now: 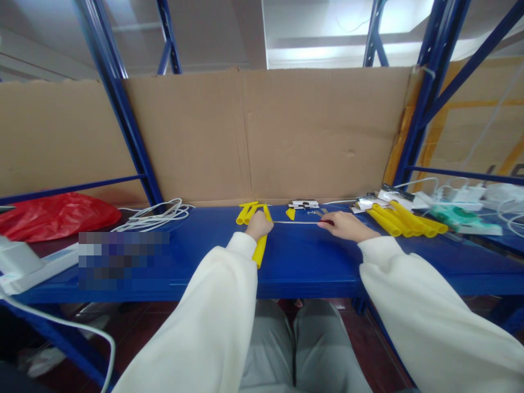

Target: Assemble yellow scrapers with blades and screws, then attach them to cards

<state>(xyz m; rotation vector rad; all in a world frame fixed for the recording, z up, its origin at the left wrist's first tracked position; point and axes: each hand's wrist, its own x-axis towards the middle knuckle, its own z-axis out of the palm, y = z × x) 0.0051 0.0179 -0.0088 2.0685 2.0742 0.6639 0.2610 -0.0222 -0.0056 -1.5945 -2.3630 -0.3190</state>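
My left hand [259, 225] is closed around a yellow tube [259, 254], which points toward the front edge of the blue shelf. From my right hand [341, 225], a thin pale rod [297, 222] runs level across to the tube. A dark red end of the rod shows at my right fingertips, which are closed on it; its exact kind is too small to tell. Other yellow tubes [242, 214] lie just beyond my left hand. Between the hands, toward the back, is a small yellow piece [290, 213] with small metal bits [314, 212] near it.
More yellow tubes [403, 219] lie right of my right hand, by white-and-black packets [366, 202] and a green-and-white packet [462, 218]. At left are a coiled white cable [164, 215], a red bag [61, 215] and a white power strip [45, 270]. Cardboard [266, 136] stands behind the blue shelf [303, 262].
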